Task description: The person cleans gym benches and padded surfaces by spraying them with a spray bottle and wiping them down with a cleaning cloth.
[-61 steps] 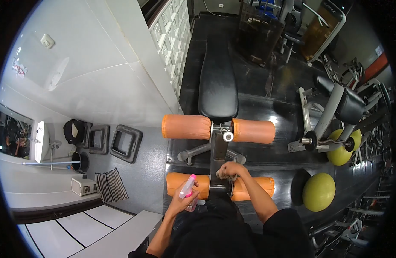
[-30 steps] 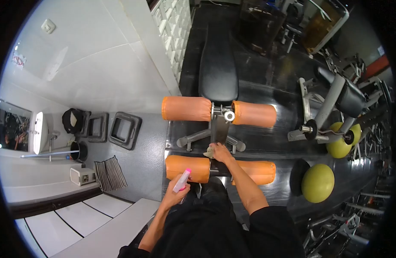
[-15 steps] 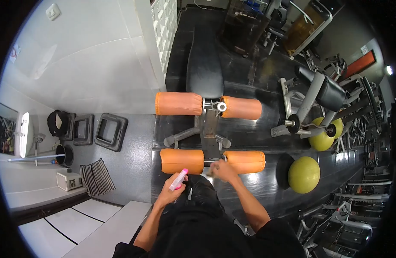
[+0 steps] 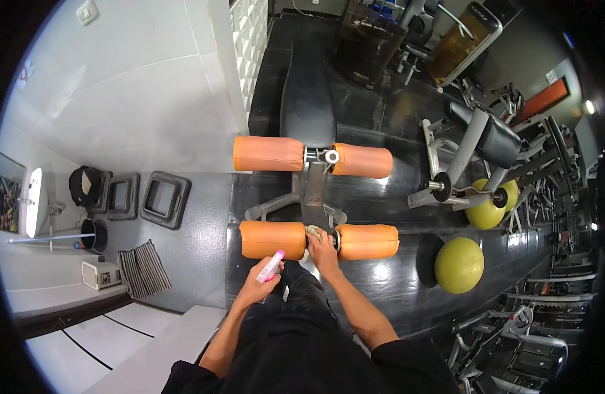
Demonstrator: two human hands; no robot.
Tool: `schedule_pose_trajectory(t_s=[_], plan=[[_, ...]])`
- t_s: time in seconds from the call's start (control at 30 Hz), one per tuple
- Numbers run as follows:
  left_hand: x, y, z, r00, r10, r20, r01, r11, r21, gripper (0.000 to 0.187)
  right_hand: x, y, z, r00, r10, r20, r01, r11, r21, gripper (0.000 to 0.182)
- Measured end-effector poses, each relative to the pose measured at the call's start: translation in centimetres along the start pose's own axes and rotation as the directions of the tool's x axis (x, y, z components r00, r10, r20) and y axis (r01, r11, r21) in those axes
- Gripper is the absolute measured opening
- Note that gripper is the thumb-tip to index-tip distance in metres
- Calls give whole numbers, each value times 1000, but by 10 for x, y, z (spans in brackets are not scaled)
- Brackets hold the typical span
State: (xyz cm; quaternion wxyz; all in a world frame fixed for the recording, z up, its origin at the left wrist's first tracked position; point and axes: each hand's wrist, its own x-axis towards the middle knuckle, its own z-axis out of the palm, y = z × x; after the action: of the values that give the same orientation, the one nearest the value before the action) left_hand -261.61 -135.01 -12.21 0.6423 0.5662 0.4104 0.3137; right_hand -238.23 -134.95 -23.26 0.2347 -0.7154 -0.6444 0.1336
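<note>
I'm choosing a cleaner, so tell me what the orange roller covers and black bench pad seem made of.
Orange roller covers: probably vinyl or coated fabric, semi-gloss, with wrinkles and gathered ends. Black bench pad: likely smooth leatherette, judging by its soft sheen.

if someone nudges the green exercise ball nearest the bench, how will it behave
The green ball would probably roll easily, being round and on flat-looking floor. Its size suggests an inflated ball, so likely light. Its smooth-looking skin may feel slippery.

Orange is seen on the rollers [image 4: 271, 240], black on the bench pad [image 4: 308, 111], pink on the spray bottle [image 4: 270, 266], yellow-green on the exercise balls [image 4: 459, 265]; at left, the mat [image 4: 144, 270] is striped dark and pale.
</note>
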Motion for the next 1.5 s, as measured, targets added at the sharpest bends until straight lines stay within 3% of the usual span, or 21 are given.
schedule_pose_trajectory(t_s=[0.03, 0.1, 0.2, 0.23, 0.3, 0.33, 0.37, 0.47, 0.5, 0.6, 0.73, 0.77, 0.83, 0.97, 1.03, 1.17, 1.2, 1.23, 1.3, 1.47, 1.5], plan=[[1, 1, 1, 1000, 16, -3, -16, 1000, 14, 33, 1, 8, -9, 992, -92, 90, 93, 996, -5, 35], [-5, 1, 1, 1000, 24, -5, -24, 999, 29, 32, -2, 17, -18, 991, -108, 80, 116, 988, -98, 36], [-8, 2, 0, 998, 62, -12, -61, 997, 44, 31, -5, 11, -20, 991, 119, 64, -109, 983, -151, 37], [-10, 2, 0, 998, 55, -34, -54, 998, 29, 30, -11, 5, -14, 992, 112, 63, -102, 984, -148, 37], [-13, 3, -3, 998, 48, -51, -47, 999, 27, 29, -25, -7, -1, 972, 188, -140, -184, 982, 45, 34], [-15, 3, -3, 998, 42, -54, -41, 999, 20, 29, -30, -10, 4, 968, 189, -168, -170, 978, 123, 29], [-16, 2, -3, 998, 36, -54, -36, 999, 10, 28, -35, -9, 6, 966, 195, -169, -175, 977, 126, 29], [-18, 3, -4, 999, 50, -15, -49, 997, 59, 27, -43, 4, 2, 978, 208, -18, -184, 900, 394, 26], [-18, 5, -5, 999, 49, -17, -48, 997, 61, 27, -40, 7, -3, 978, 207, -16, -184, 900, 396, 26], [-14, 9, -5, 995, 98, 37, -101, 989, 111, 27, -23, 1, -18, 939, 243, -242, -160, 935, 316, 24], [-9, 5, -2, 989, 118, 87, -133, 972, 193, 27, -23, -3, 24, 925, 211, -315, -162, 971, 175, 19], [-8, 3, 0, 987, 134, 86, -149, 968, 202, 27, -27, -9, 29, 918, 249, -309, -179, 955, 238, 20], [-7, 0, 6, 991, 118, 66, -126, 982, 138, 28, -36, -20, 37, 956, 171, -240, -85, 940, 332, 21], [-10, -1, 14, 996, 74, 40, -74, 997, 10, 30, -43, -4, 22, 964, 228, -140, -144, 883, 447, 20], [-11, -6, 15, 996, 83, 40, -83, 997, 8, 31, -31, 4, 5, 972, 174, -158, -102, 918, 382, 18], [-12, -18, 10, 994, 103, 35, -105, 993, 53, 32, -11, -2, -9, 917, 344, -203, -277, 914, 297, 22], [-13, -15, 10, 994, 105, 39, -108, 993, 56, 32, -12, 0, -6, 958, 248, -143, -238, 968, 86, 24], [-14, -13, 10, 995, 96, 29, -97, 994, 42, 32, -18, 2, -3, 957, 249, -148, -238, 967, 88, 24], [-13, -11, 9, 996, 92, 14, -93, 995, 28, 33, -25, 1, -1, 925, 377, -47, -369, 921, 128, 25], [-15, -12, 4, 996, 93, -13, -92, 994, 52, 33, -57, 4, 11, 891, 445, -90, -414, 878, 239, 24], [-16, -13, 3, 996, 92, -14, -91, 994, 51, 33, -61, 7, 19, 748, 656, 100, -645, 685, 338, 23]])
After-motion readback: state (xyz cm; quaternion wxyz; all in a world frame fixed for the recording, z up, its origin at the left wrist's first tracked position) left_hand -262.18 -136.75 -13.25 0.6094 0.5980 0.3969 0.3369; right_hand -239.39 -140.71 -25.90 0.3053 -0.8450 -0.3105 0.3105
